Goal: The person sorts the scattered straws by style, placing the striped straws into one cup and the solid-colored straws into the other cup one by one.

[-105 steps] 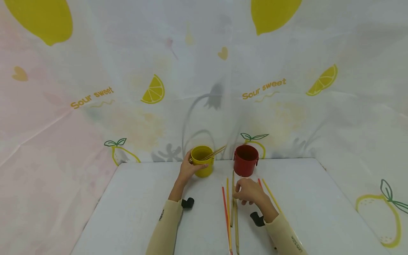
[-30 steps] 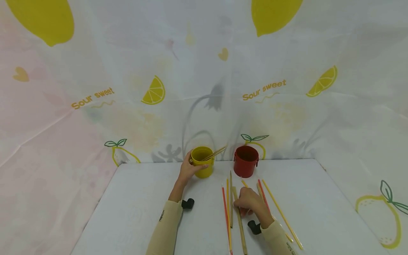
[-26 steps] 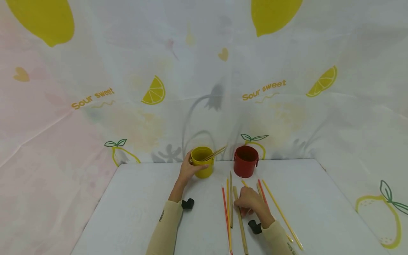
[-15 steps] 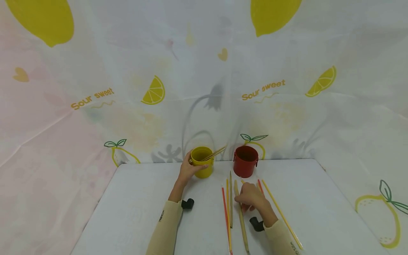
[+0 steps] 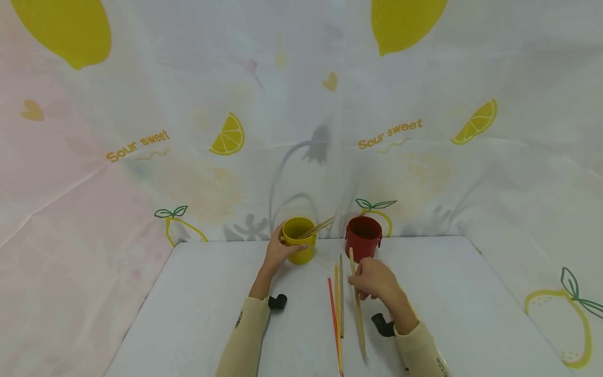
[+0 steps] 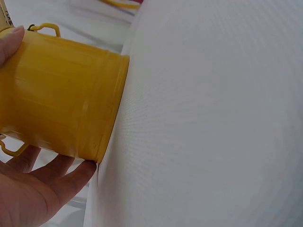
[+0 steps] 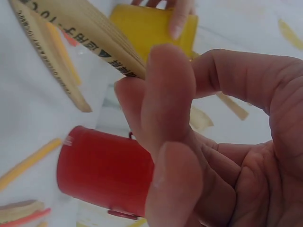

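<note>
**A grip on one side, a pinch on the other**

We saw the person's left hand wrapped round the yellow bucket, thumb on the near side and fingers round the far side. The bucket stood upright at the back of the white table, its base on the surface. Inside it, slim brown sticks leaned out over the rim toward the red bucket.

The right hand was drawn narrow: thumb and fingertips pinched a paper-wrapped straw near its upper part. We could make out dark printed characters on that brown sleeve in the right wrist view. Its top end rose in front of the red bucket — whether the two touched, we could not tell — and its lower end pointed back toward the wearer.

Just left of that straw, we found a second brown-wrapped straw lying lengthwise on the table, with a yellow straw and a red straw close beside it. The yellow and red ones came together at their near ends. Another yellow straw showed near the red bucket in the right wrist view. Behind everything, we had a pale backdrop printed with lemons.
</note>
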Action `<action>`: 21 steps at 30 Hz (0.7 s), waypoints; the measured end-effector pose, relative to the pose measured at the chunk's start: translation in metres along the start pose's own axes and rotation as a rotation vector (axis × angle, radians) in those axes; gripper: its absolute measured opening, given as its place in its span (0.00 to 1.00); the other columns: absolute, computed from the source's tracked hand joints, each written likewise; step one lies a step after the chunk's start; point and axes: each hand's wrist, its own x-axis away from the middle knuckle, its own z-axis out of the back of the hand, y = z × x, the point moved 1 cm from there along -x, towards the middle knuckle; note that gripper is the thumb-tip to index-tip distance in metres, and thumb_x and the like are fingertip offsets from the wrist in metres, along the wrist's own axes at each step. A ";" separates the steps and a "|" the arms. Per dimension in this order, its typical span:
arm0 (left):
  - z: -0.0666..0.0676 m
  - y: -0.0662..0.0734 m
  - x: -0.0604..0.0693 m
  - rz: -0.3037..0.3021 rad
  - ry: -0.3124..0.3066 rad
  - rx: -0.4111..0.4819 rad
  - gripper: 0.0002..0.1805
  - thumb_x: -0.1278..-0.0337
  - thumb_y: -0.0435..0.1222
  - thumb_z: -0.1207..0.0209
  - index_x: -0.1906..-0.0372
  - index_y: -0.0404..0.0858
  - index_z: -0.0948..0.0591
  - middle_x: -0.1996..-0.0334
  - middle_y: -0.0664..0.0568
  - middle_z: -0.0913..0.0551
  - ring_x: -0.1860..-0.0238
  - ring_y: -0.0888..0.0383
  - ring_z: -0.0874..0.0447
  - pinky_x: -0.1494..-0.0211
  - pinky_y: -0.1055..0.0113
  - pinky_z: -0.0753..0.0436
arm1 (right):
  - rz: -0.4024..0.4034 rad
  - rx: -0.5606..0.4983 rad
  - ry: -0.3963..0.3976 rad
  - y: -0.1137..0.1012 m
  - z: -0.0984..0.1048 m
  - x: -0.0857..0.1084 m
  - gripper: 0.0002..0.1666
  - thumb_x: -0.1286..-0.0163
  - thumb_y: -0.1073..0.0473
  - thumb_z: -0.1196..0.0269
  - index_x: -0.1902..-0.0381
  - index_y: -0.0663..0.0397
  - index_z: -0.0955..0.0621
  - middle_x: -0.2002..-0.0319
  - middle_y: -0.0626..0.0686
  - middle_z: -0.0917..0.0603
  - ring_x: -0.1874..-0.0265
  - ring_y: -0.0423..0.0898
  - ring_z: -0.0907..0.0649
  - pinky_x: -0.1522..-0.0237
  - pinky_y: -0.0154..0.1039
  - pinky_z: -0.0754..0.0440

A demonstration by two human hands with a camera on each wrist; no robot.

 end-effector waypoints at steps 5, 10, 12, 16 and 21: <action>0.000 0.014 0.005 0.012 -0.023 -0.019 0.51 0.56 0.37 0.23 0.26 0.42 0.38 0.34 0.44 0.30 0.34 0.44 0.33 0.31 0.47 0.35 | 0.040 -0.050 0.059 -0.009 0.010 0.004 0.11 0.38 0.59 0.35 0.76 0.55 0.23 0.84 0.48 0.21 0.84 0.46 0.18 0.80 0.39 0.25; 0.000 0.037 0.015 -0.010 -0.033 -0.035 0.49 0.53 0.32 0.25 0.26 0.35 0.39 0.35 0.40 0.30 0.35 0.42 0.32 0.33 0.46 0.33 | 0.086 -0.072 0.145 -0.014 0.016 0.007 0.08 0.38 0.58 0.36 0.72 0.56 0.23 0.83 0.47 0.20 0.85 0.42 0.19 0.80 0.40 0.27; -0.001 0.033 0.014 -0.012 -0.033 -0.033 0.49 0.54 0.32 0.25 0.26 0.35 0.39 0.35 0.40 0.30 0.35 0.42 0.32 0.33 0.46 0.34 | 0.092 -0.072 0.173 -0.016 0.017 0.007 0.08 0.38 0.58 0.36 0.71 0.56 0.23 0.83 0.46 0.20 0.84 0.43 0.19 0.80 0.39 0.27; -0.001 0.013 0.006 -0.003 -0.026 -0.026 0.51 0.56 0.35 0.23 0.26 0.41 0.38 0.34 0.44 0.30 0.34 0.45 0.33 0.31 0.47 0.35 | 0.105 -0.093 0.223 -0.018 0.020 0.008 0.09 0.37 0.58 0.35 0.69 0.56 0.24 0.81 0.47 0.20 0.84 0.43 0.20 0.81 0.39 0.26; -0.001 -0.001 0.000 -0.020 -0.004 -0.003 0.51 0.60 0.38 0.21 0.27 0.46 0.35 0.35 0.48 0.28 0.36 0.47 0.31 0.32 0.47 0.35 | 0.143 -0.127 0.296 -0.024 0.023 0.010 0.09 0.36 0.58 0.35 0.66 0.56 0.24 0.79 0.47 0.19 0.85 0.41 0.21 0.82 0.38 0.25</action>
